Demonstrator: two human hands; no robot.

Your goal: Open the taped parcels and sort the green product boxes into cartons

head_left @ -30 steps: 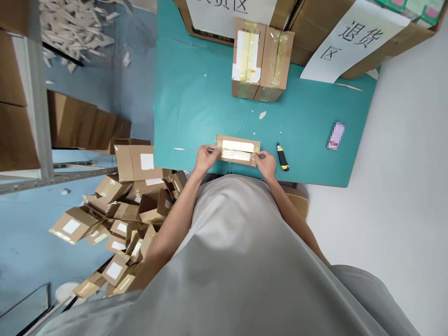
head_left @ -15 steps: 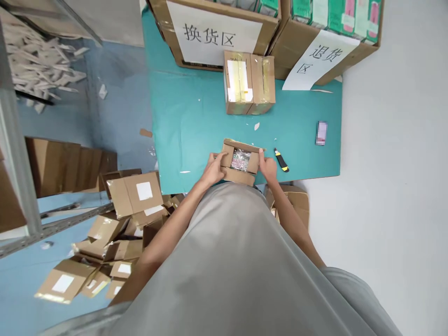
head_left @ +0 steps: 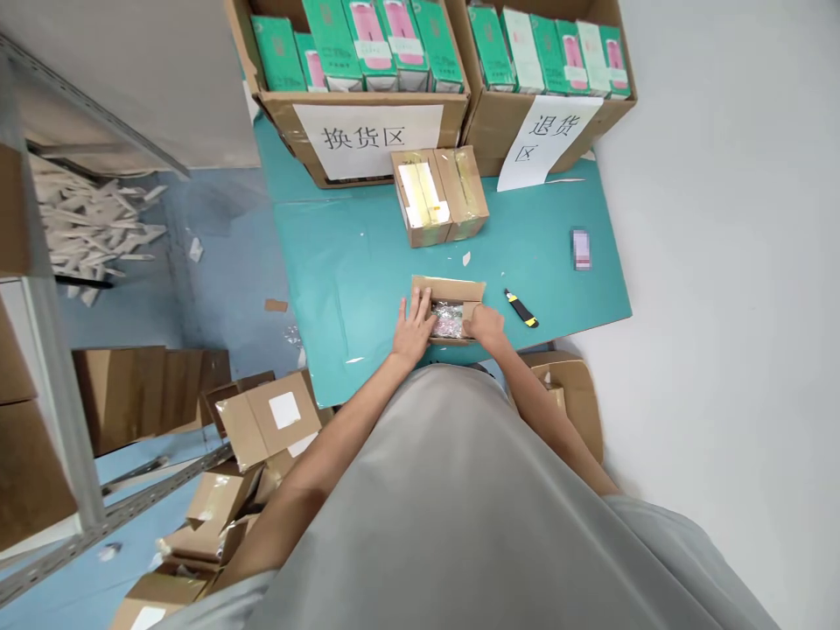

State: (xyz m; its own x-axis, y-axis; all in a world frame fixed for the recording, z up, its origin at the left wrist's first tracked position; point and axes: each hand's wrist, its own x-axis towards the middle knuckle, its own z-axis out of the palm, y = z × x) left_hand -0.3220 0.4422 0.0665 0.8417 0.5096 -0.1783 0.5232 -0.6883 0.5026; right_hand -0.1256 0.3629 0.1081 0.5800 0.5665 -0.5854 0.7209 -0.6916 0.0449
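Note:
A small cardboard box (head_left: 449, 288) lies on the table with its top open and its far flap raised. Inside it sits something pinkish in clear bubble wrap (head_left: 448, 320); the wrap hides what it is. My left hand (head_left: 415, 329) rests over the box's left side, fingers stretched out and apart. On the right side, my right hand (head_left: 484, 325) is closed around the edge and short flap, its fingertips partly hidden. A black and yellow utility knife (head_left: 521, 308) lies just right of that hand.
Two taped cartons (head_left: 441, 197) stand beyond the box on the teal table (head_left: 341, 262). Behind them are two large cartons with paper signs, holding green boxes (head_left: 338, 44). A blurred-out small item (head_left: 581, 249) lies at right. Discarded cartons (head_left: 269, 420) pile up on the floor at left.
The view has tilted up, showing more of the green boxes. My left hand has opened out along the box's left side, and my right hand has curled over the right flap. The far flap stands higher.

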